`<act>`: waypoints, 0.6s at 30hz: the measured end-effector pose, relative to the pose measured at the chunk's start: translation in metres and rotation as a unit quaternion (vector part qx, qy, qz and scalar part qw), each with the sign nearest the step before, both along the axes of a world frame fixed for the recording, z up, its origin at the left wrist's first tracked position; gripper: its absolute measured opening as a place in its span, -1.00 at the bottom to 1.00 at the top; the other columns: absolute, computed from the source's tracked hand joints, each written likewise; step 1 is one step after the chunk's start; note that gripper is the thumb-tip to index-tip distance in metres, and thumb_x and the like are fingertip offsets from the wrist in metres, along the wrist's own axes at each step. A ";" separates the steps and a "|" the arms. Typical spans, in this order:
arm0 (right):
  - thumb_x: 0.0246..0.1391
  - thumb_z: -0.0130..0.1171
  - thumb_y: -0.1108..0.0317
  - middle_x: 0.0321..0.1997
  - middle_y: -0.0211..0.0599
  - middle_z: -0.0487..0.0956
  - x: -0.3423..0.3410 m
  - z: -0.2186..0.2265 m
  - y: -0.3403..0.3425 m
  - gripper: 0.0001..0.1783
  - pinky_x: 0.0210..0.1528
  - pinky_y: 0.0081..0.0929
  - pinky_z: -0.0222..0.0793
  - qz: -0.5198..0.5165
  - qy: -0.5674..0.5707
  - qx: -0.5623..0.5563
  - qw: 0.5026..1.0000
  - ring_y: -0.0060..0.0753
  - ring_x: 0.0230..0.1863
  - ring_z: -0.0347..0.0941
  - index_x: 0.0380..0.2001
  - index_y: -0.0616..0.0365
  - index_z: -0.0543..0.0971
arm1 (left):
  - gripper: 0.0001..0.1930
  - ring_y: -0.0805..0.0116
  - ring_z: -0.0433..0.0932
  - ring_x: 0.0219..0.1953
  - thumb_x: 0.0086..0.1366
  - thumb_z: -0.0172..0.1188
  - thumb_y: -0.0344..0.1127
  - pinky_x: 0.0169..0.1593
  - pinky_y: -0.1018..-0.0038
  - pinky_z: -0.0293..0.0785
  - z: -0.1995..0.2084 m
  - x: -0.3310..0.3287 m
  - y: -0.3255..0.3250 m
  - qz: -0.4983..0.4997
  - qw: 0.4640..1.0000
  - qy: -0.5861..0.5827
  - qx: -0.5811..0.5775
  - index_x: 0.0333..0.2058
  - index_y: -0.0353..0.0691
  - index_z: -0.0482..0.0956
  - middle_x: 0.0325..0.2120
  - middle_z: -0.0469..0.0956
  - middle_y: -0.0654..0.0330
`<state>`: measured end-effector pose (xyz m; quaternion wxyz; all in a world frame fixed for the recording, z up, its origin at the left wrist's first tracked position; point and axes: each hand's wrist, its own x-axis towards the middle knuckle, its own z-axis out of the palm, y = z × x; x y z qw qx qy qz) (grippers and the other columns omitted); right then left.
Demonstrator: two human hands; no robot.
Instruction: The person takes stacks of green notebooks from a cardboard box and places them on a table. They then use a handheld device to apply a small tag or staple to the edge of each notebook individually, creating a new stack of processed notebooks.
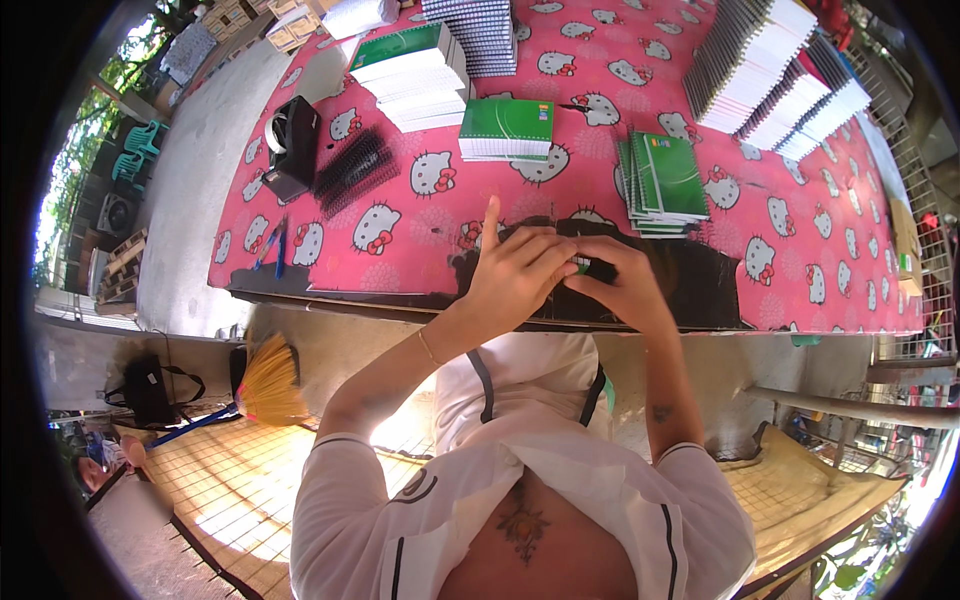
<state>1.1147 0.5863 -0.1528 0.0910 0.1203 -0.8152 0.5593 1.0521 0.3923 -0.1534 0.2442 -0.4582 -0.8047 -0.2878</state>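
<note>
— Head view: what have you got there?

— Both of mine meet at the table (400,280) edge. Left hand (515,270) and right hand (620,285) pinch a small green piece (583,266) between them, forefinger raised.

— Risk?

— It's mostly hidden, so my grip looks thin; it could slip off the edge. Green notebooks (665,180) at one o'clock could get knocked.

green item (584,266) mostly hidden btwn 2 hands | type unclear
</note>
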 end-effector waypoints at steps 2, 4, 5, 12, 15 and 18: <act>0.03 0.35 0.47 -0.17 -0.14 0.68 0.005 0.006 0.015 -0.72 -0.08 -0.45 0.48 0.010 -0.035 -0.049 0.998 -0.41 -0.13 0.61 -0.15 0.30 0.64 | -0.78 0.39 0.62 -0.12 0.19 0.34 -0.18 0.43 -0.14 -0.19 0.003 0.002 -0.001 -0.005 1.000 -0.006 0.003 -0.21 -0.06 0.66 -0.31 0.64 0.38; 0.04 0.34 0.49 -0.24 -0.17 0.68 0.002 0.017 0.022 -0.76 -0.12 -0.48 0.48 0.011 -0.057 0.011 0.998 -0.43 -0.19 0.61 -0.19 0.29 0.66 | -0.78 0.36 0.61 -0.14 0.18 0.34 -0.18 0.39 -0.08 -0.07 0.005 0.004 0.001 -0.010 1.000 -0.007 0.006 -0.21 -0.07 0.65 -0.30 0.64 0.36; 0.04 0.34 0.49 -0.27 -0.18 0.68 0.001 0.022 0.024 -0.79 -0.14 -0.49 0.49 0.012 -0.067 0.041 0.997 -0.44 -0.22 0.62 -0.21 0.28 0.67 | -0.76 0.34 0.60 -0.17 0.18 0.35 -0.17 0.35 -0.03 0.04 0.005 0.005 0.000 -0.009 1.000 -0.005 0.006 -0.22 -0.09 0.65 -0.30 0.63 0.34; -0.08 0.31 0.55 -0.44 -0.28 0.58 -0.005 0.019 0.016 -0.87 -0.32 -0.48 0.41 -0.026 0.038 0.134 0.990 -0.40 -0.37 0.54 -0.41 0.22 0.57 | -0.71 0.18 0.56 -0.31 0.14 0.33 -0.23 -0.16 0.23 0.47 0.024 0.015 -0.004 0.009 0.995 -0.052 -0.079 -0.20 -0.23 0.60 -0.38 0.58 0.18; -0.06 0.37 0.47 -0.40 -0.22 0.61 0.002 0.039 -0.005 -0.78 -0.30 -0.46 0.45 -0.145 0.108 0.067 0.981 -0.29 -0.30 0.60 -0.28 0.15 0.62 | -0.75 0.14 0.58 -0.35 0.12 0.30 -0.38 -0.26 0.26 0.53 0.046 0.010 -0.008 -0.002 0.993 -0.084 -0.083 -0.19 -0.20 0.61 -0.44 0.56 0.19; -0.02 0.38 0.45 -0.29 -0.13 0.65 0.013 0.078 -0.011 -0.67 -0.18 -0.44 0.50 -0.155 0.162 0.063 0.973 -0.23 -0.21 0.63 -0.13 0.14 0.64 | -0.78 0.09 0.61 -0.27 0.16 0.30 -0.40 -0.17 0.23 0.57 0.097 -0.003 -0.006 -0.093 0.992 -0.081 -0.021 -0.18 -0.18 0.64 -0.29 0.64 0.15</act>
